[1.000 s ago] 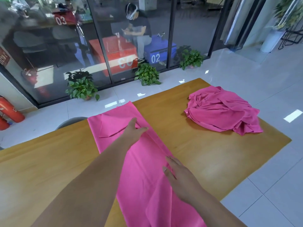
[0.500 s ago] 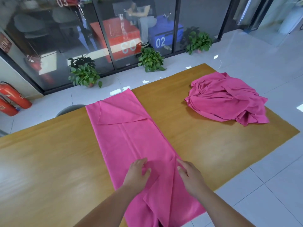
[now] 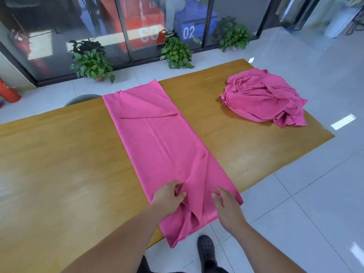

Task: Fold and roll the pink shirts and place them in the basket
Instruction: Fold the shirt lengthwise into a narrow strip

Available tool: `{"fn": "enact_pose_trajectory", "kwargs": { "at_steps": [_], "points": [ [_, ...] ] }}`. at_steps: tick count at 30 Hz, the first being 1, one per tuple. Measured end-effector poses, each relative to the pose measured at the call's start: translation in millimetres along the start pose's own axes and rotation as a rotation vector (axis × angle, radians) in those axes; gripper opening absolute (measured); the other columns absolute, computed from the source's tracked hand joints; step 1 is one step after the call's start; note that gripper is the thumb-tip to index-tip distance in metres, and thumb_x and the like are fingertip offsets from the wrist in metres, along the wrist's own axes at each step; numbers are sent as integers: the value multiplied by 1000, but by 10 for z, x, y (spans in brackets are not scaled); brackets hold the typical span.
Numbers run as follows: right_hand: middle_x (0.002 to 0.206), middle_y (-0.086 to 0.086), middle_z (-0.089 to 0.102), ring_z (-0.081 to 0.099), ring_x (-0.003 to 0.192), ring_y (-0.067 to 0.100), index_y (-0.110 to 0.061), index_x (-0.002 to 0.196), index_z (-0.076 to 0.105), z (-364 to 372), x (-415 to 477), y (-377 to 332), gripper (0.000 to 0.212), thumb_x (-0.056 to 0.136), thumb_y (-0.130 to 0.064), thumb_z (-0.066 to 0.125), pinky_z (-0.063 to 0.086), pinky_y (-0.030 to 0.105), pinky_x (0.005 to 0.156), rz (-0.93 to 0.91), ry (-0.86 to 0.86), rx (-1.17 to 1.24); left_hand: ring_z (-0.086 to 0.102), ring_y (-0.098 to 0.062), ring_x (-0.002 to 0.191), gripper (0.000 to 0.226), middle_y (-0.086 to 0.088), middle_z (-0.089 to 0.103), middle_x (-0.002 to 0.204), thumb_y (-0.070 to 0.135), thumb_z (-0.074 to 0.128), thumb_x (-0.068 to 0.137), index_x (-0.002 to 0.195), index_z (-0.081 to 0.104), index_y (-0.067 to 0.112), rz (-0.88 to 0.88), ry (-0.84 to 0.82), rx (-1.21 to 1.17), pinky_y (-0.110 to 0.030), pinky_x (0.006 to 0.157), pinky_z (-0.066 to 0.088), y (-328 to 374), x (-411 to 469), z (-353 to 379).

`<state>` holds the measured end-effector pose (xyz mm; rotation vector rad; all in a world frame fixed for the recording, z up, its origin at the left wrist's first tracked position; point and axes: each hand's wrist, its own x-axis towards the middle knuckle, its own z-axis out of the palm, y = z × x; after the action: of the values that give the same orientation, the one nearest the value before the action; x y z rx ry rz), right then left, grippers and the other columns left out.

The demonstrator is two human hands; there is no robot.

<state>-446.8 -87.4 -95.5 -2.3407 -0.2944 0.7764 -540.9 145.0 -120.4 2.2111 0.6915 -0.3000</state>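
Observation:
A pink shirt (image 3: 157, 138) lies folded into a long strip across the wooden table (image 3: 59, 154), its near end hanging over the front edge. My left hand (image 3: 169, 198) pinches a fold of the cloth near that end. My right hand (image 3: 226, 207) rests on the strip's right side with straight fingers. A second pink shirt (image 3: 264, 97) lies crumpled in a heap at the table's far right. No basket is in view.
Beyond the table's far edge, potted plants (image 3: 90, 62) stand on the white tiled floor along a glass wall. A grey chair back (image 3: 80, 99) shows behind the table. A red fire extinguisher (image 3: 8, 91) lies at far left. My shoe (image 3: 206, 251) is below the front edge.
My left hand came back from the strip's far end to the near end and now pinches a fold. My right hand slid nearer too. The view tilted down.

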Motion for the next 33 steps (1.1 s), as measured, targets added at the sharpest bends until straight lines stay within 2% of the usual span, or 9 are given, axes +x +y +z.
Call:
{"fn": "enact_pose_trajectory", "kwargs": {
  "at_steps": [6,9,11,13,16,21,25,30,33],
  "points": [
    [144,-11,52,52,133,15,-30,156,46,-274,9,99,53,108,-53,48,41,34,109,-8,-103,159,64,-25,83,18,-8,71,86,27,76,93,89,67,12,-132,71,-292,-40,85,55,372,-192,172],
    [138,-8,65,63,125,19,-34,148,54,-440,110,255,62,99,-72,49,50,46,111,40,-185,388,67,-25,84,19,-10,68,88,22,79,95,100,68,8,-50,-85,-811,-39,85,58,808,-420,247],
    [112,2,79,76,103,24,-27,137,60,-543,165,320,51,104,-64,48,61,50,95,83,-219,542,75,-29,95,28,-11,77,103,27,79,96,111,68,6,-53,-92,-915,-39,90,61,983,-520,325],
    [109,3,78,77,95,24,-30,139,58,-641,181,352,36,111,-48,46,64,45,87,65,-257,599,76,-19,98,28,-5,78,108,35,79,96,113,70,15,-66,78,-829,-35,91,61,973,-599,472],
    [145,-13,58,65,125,18,-50,152,47,-730,244,443,46,108,-41,59,61,49,98,-63,-321,534,64,-1,109,35,16,68,123,48,77,93,122,65,31,-73,333,-337,-31,102,53,759,-820,697],
    [137,-15,67,63,123,10,-49,121,75,-714,312,428,45,102,-10,64,55,47,108,-197,-214,344,24,-23,151,90,7,25,163,67,65,86,160,26,36,-101,296,378,-47,127,27,369,-1190,1086],
    [101,-15,77,70,99,17,-37,101,84,-805,342,468,43,100,-3,57,62,54,91,-156,-125,460,45,-27,140,90,-1,44,154,45,72,86,162,26,27,-151,430,496,-45,116,42,179,-1267,1203],
    [113,-6,71,71,83,24,-33,100,81,-892,446,654,46,104,1,49,65,50,81,-36,-198,320,57,-27,127,95,-2,57,141,16,82,73,158,39,19,-222,490,551,-43,99,54,14,-1457,1145],
    [96,-5,78,65,72,17,-38,103,82,-926,443,657,42,103,-6,56,64,38,72,-149,-97,395,57,-24,126,87,1,54,142,17,79,79,157,41,21,-279,566,453,-41,100,53,16,-1604,1147]
  ]
}}
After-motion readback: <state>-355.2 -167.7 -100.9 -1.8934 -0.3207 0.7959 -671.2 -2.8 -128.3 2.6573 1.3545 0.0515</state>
